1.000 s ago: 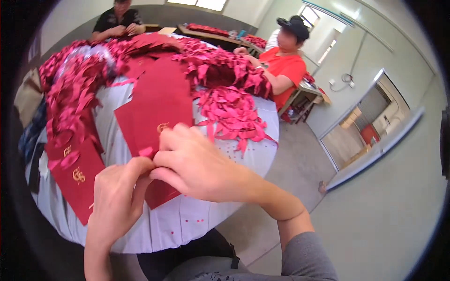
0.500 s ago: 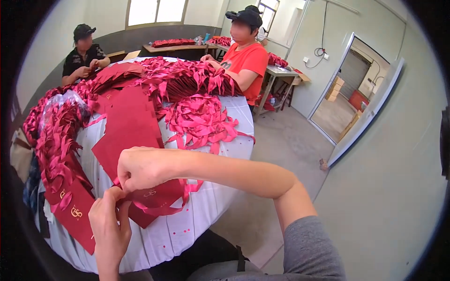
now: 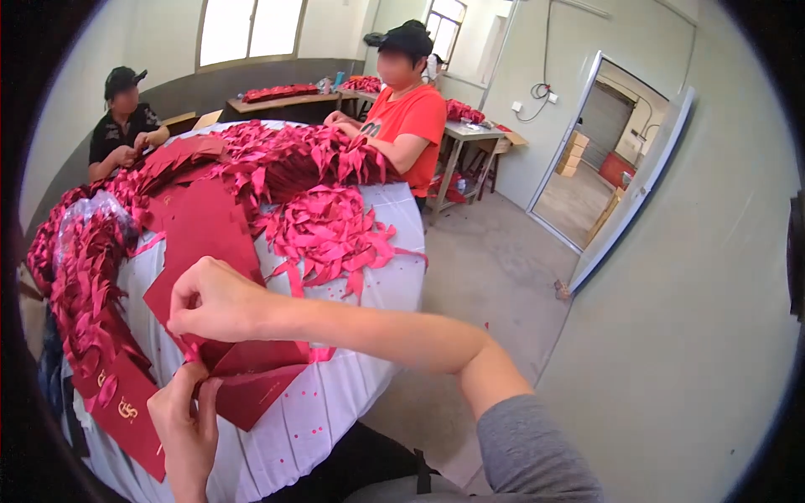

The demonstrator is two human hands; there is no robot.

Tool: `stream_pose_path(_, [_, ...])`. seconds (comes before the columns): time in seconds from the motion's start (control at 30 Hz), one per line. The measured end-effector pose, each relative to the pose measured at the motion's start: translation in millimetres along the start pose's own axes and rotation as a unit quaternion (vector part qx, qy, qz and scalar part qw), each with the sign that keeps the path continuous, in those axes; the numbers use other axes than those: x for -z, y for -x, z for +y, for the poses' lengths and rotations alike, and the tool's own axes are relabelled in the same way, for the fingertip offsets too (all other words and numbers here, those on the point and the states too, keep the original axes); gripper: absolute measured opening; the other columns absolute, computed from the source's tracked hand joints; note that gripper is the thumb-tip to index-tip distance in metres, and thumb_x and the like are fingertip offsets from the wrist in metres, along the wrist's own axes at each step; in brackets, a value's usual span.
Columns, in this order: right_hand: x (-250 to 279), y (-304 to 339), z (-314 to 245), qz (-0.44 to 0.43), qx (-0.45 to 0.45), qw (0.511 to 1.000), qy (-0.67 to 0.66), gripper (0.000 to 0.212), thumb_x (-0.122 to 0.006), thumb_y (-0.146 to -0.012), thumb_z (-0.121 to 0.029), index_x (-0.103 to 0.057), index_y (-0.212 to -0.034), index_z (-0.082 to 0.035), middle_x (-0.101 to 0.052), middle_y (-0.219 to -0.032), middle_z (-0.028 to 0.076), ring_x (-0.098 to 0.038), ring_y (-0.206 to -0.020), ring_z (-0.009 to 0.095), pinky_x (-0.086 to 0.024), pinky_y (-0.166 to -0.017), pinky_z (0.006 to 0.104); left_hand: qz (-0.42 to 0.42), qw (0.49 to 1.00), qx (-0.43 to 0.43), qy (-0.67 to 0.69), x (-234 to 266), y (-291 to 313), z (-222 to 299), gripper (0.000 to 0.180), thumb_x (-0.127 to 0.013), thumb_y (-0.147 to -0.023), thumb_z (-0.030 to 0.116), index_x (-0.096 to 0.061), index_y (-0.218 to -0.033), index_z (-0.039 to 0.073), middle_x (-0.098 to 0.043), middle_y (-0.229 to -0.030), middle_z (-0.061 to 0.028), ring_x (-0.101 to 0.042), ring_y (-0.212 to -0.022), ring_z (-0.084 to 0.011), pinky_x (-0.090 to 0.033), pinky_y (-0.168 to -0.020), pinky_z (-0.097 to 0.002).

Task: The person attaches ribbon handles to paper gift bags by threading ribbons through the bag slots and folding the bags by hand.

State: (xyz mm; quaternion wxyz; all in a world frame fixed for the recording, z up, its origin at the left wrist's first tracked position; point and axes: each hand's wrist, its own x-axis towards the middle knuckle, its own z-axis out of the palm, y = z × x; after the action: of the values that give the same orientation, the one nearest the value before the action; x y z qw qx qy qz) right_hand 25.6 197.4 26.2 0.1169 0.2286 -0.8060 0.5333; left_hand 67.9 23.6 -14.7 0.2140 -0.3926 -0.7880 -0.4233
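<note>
A flat dark red paper bag (image 3: 247,401) with gold print lies at a slant before me, near the table's front edge. My left hand (image 3: 186,415) pinches its upper left corner between thumb and fingers. Just above, my right hand (image 3: 216,303) is curled closed on a pink-red ribbon (image 3: 191,348); a short stretch shows between the two hands, and its end is hidden in my fingers. Under and beyond my right hand lies a stack of similar red bags (image 3: 205,230).
A white-covered round table (image 3: 394,226) carries a loose ribbon heap (image 3: 323,230) and rows of ribboned bags (image 3: 84,285). A person in a red shirt (image 3: 411,126) stands across; another in black (image 3: 126,126) sits far left. An open door (image 3: 637,193) is at right.
My right hand has lifted slightly off my left hand. The ribbon loop that hung across the bag has been drawn in, and the view has shifted to the right.
</note>
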Motion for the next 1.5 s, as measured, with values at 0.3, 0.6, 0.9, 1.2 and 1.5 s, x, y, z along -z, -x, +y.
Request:
stream_pose_path(0.3, [-17.6, -36.1, 11.5, 0.083, -0.055, 0.98, -0.171, 0.011, -0.064, -0.075, -0.007, -0.063, -0.068, 0.002, -0.06, -0.061, 0.003, -0.052, -0.056, 0.007, -0.04, -0.05, 0.0245, -0.009, 1.0, -0.009, -0.026, 4.6, 7.7, 0.2, 0.016, -0.068, -0.073, -0.006, -0.055, -0.082, -0.003, -0.051, -0.064, -0.0126, -0.048, -0.051, -0.0188, -0.035, -0.047, -0.0288])
stream_pose_path(0.6, [-15.1, -12.0, 9.6, 0.225, 0.124, 0.966, 0.028, 0.016, -0.062, -0.087, -0.013, -0.056, -0.087, 0.002, -0.057, -0.084, 0.012, -0.058, -0.071, 0.021, -0.046, -0.063, 0.0328, 0.015, 1.0, 0.001, 0.001, 0.4, 6.2, -3.2, 0.012, -0.063, -0.076, -0.006, -0.055, -0.084, -0.004, -0.051, -0.067, -0.0137, -0.049, -0.056, -0.0185, -0.037, -0.052, -0.0273])
stream_pose_path(0.9, [-37.6, 95.7, 21.4, 0.19, 0.157, 0.929, 0.277, 0.026, -0.07, -0.079, -0.019, -0.053, -0.091, -0.003, -0.049, -0.095, 0.013, -0.052, -0.087, 0.03, -0.044, -0.072, 0.0398, 0.003, 0.998, 0.046, 0.034, -6.5, 5.3, -19.5, 0.008, -0.059, -0.08, -0.007, -0.052, -0.083, -0.003, -0.048, -0.067, -0.0062, -0.043, -0.061, -0.0103, -0.034, -0.053, -0.0255])
stream_pose_path(1.2, [-43.9, 107.7, 32.3, 0.139, 0.065, 0.984, 0.092, 0.016, -0.06, -0.084, -0.005, -0.047, -0.094, -0.002, -0.055, -0.082, 0.015, -0.057, -0.079, 0.033, -0.043, -0.071, 0.0413, -0.029, 0.999, 0.027, -0.01, 2.3, -1.3, -0.3, 0.007, -0.061, -0.086, 0.002, -0.055, -0.09, -0.001, -0.053, -0.07, -0.0091, -0.046, -0.058, -0.0138, -0.039, -0.053, -0.0259])
stream_pose_path(1.5, [-50.4, 121.5, 63.4, 0.072, 0.047, 0.994, 0.065, 0.015, -0.057, -0.091, -0.016, -0.057, -0.096, -0.002, -0.059, -0.077, 0.017, -0.058, -0.07, 0.034, -0.045, -0.063, 0.0423, 0.026, 0.999, 0.01, -0.032, 25.4, 11.2, -11.9, 0.009, -0.063, -0.091, 0.011, -0.06, -0.092, 0.002, -0.053, -0.061, -0.0044, -0.044, -0.044, -0.0089, -0.034, -0.042, -0.0241])
